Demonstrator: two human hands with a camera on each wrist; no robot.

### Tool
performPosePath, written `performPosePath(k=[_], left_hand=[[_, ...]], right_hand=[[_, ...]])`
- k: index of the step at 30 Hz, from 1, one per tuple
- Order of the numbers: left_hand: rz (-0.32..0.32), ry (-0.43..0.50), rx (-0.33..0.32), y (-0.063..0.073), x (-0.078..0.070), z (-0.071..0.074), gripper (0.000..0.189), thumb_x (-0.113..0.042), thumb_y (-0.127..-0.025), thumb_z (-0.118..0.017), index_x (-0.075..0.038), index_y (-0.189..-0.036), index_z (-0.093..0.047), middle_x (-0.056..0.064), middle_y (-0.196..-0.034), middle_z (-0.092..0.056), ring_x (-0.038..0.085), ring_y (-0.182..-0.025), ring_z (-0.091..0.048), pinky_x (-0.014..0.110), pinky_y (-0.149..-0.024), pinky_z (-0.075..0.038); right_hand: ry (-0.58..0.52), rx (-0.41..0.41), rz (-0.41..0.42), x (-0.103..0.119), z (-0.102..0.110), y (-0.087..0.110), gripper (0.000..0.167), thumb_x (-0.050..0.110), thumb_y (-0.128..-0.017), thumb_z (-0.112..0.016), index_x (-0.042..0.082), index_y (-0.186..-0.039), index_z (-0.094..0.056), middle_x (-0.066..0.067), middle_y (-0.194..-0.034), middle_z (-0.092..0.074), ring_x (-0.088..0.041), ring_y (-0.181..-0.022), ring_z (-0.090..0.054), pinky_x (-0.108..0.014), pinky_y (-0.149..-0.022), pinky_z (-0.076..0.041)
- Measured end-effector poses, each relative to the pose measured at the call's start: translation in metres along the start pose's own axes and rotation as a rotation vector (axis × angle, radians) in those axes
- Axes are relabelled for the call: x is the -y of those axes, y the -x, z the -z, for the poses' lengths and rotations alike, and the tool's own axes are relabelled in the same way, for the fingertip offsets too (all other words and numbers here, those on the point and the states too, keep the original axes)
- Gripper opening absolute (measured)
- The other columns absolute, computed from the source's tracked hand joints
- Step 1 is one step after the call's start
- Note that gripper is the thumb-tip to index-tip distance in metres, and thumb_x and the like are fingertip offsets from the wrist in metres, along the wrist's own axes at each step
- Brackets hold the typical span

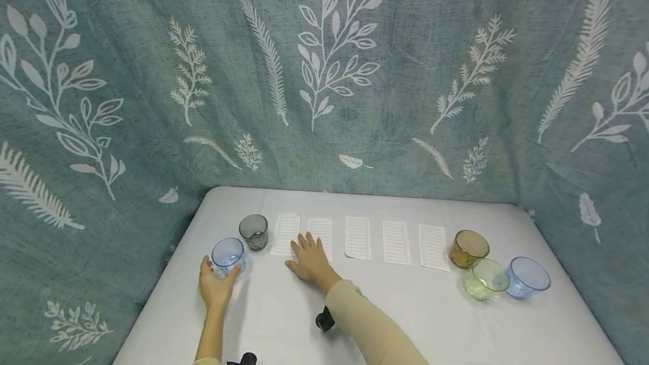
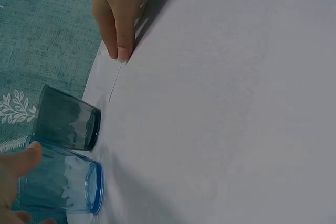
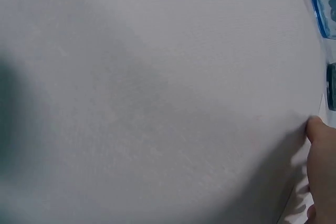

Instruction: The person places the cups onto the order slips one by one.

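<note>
On the left side of the table, my left hand [image 1: 217,286] holds a clear blue glass [image 1: 228,257], thumb on one side and fingers on the other. Behind that glass stands a smoky grey glass [image 1: 253,232], close to it and also visible as a dark glass [image 2: 67,118] in the left wrist view. My right hand [image 1: 310,261] lies with fingers spread at the lower edges of the two leftmost lined paper sheets, the first sheet [image 1: 287,234] and the second sheet [image 1: 324,230]. In the right wrist view, only part of the right hand [image 3: 321,166] shows at the edge.
More lined sheets, such as the middle sheet [image 1: 358,238], continue the row to the right. At the right end stand an amber glass [image 1: 469,248], a green glass [image 1: 485,279] and another blue glass [image 1: 528,277], close together. A patterned green cloth [image 1: 324,145] hangs behind the white table [image 1: 405,308].
</note>
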State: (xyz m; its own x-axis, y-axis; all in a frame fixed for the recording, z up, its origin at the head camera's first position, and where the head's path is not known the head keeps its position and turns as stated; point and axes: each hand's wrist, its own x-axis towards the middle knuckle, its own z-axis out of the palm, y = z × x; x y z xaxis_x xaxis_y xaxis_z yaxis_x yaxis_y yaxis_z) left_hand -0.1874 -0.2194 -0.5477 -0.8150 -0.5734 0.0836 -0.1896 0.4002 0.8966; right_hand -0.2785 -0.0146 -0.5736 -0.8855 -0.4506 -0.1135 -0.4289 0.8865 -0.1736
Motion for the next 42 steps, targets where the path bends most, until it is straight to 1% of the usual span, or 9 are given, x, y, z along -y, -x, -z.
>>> performPosePath(k=[7, 13, 20, 24, 28, 32, 35, 39, 42], left_hand=[[0.009, 0.013, -0.009, 0.000, 0.001, -0.005, 0.086, -0.012, -0.076, -0.074, 0.015, -0.140, -0.023, 0.039, -0.134, -0.036, 0.052, -0.121, -0.038, 0.060, -0.104, -0.030], [0.020, 0.031, -0.019, -0.003, 0.004, -0.010, 0.086, -0.012, -0.075, -0.076, 0.016, -0.139, -0.024, 0.039, -0.134, -0.037, 0.051, -0.121, -0.039, 0.058, -0.104, -0.031], [0.031, 0.097, -0.037, -0.006, 0.010, -0.016, 0.086, -0.013, -0.072, -0.078, 0.013, -0.138, -0.029, 0.038, -0.132, -0.040, 0.050, -0.122, -0.039, 0.055, -0.107, -0.030], [0.036, 0.123, -0.045, -0.007, 0.013, -0.018, 0.086, -0.014, -0.071, -0.079, 0.011, -0.138, -0.031, 0.037, -0.133, -0.040, 0.050, -0.124, -0.038, 0.055, -0.107, -0.030], [0.041, 0.129, -0.051, -0.007, 0.015, -0.018, 0.086, -0.013, -0.072, -0.079, 0.010, -0.138, -0.030, 0.036, -0.135, -0.039, 0.049, -0.126, -0.036, 0.054, -0.109, -0.028], [0.046, 0.150, -0.048, -0.008, 0.015, -0.018, 0.087, -0.012, -0.072, -0.079, 0.007, -0.140, -0.029, 0.035, -0.138, -0.037, 0.048, -0.129, -0.033, 0.053, -0.111, -0.025], [0.056, 0.168, -0.047, -0.007, 0.014, -0.017, 0.087, -0.010, -0.072, -0.079, 0.005, -0.142, -0.028, 0.034, -0.139, -0.036, 0.049, -0.130, -0.032, 0.054, -0.111, -0.024], [0.054, 0.177, -0.085, -0.005, 0.013, -0.015, 0.086, -0.008, -0.071, -0.080, 0.006, -0.140, -0.031, 0.034, -0.137, -0.039, 0.048, -0.129, -0.033, 0.054, -0.111, -0.024], [0.030, 0.196, -0.118, -0.003, 0.008, -0.011, 0.084, -0.006, -0.070, -0.081, 0.006, -0.138, -0.033, 0.033, -0.136, -0.040, 0.047, -0.128, -0.036, 0.055, -0.108, -0.030]], right_hand=[[-0.015, -0.096, 0.000, 0.001, -0.009, 0.000, 0.054, 0.046, -0.095, -0.048, 0.010, -0.134, -0.051, -0.013, -0.147, -0.039, -0.031, -0.139, -0.027, -0.050, -0.113, -0.024], [-0.056, -0.127, -0.003, 0.003, -0.008, -0.001, 0.051, 0.043, -0.093, -0.054, 0.005, -0.128, -0.057, -0.016, -0.143, -0.043, -0.031, -0.137, -0.032, -0.047, -0.112, -0.027], [-0.020, -0.173, 0.016, 0.004, -0.011, 0.001, 0.048, 0.042, -0.091, -0.057, 0.005, -0.119, -0.063, -0.014, -0.137, -0.050, -0.029, -0.133, -0.039, -0.045, -0.111, -0.030], [-0.042, -0.173, 0.000, 0.004, -0.011, 0.002, 0.054, 0.044, -0.090, -0.057, 0.004, -0.126, -0.058, -0.014, -0.141, -0.046, -0.027, -0.135, -0.037, -0.043, -0.113, -0.028], [-0.045, -0.162, 0.003, 0.004, -0.012, 0.002, 0.057, 0.044, -0.091, -0.056, 0.003, -0.131, -0.054, -0.015, -0.143, -0.043, -0.028, -0.135, -0.036, -0.044, -0.112, -0.029], [-0.020, -0.153, 0.007, 0.004, -0.011, 0.001, 0.054, 0.045, -0.091, -0.055, 0.005, -0.127, -0.057, -0.013, -0.140, -0.047, -0.028, -0.133, -0.039, -0.047, -0.111, -0.031], [-0.026, -0.152, -0.007, 0.004, -0.010, 0.000, 0.054, 0.047, -0.090, -0.056, 0.007, -0.125, -0.059, -0.012, -0.139, -0.049, -0.029, -0.133, -0.040, -0.049, -0.111, -0.029], [-0.054, -0.157, -0.043, 0.004, -0.010, 0.001, 0.057, 0.050, -0.088, -0.056, 0.007, -0.126, -0.059, -0.009, -0.140, -0.049, -0.030, -0.134, -0.038, -0.052, -0.112, -0.025], [-0.059, -0.169, -0.070, 0.004, -0.012, 0.001, 0.060, 0.053, -0.087, -0.055, 0.008, -0.127, -0.058, -0.006, -0.140, -0.049, -0.030, -0.135, -0.036, -0.053, -0.113, -0.022]])
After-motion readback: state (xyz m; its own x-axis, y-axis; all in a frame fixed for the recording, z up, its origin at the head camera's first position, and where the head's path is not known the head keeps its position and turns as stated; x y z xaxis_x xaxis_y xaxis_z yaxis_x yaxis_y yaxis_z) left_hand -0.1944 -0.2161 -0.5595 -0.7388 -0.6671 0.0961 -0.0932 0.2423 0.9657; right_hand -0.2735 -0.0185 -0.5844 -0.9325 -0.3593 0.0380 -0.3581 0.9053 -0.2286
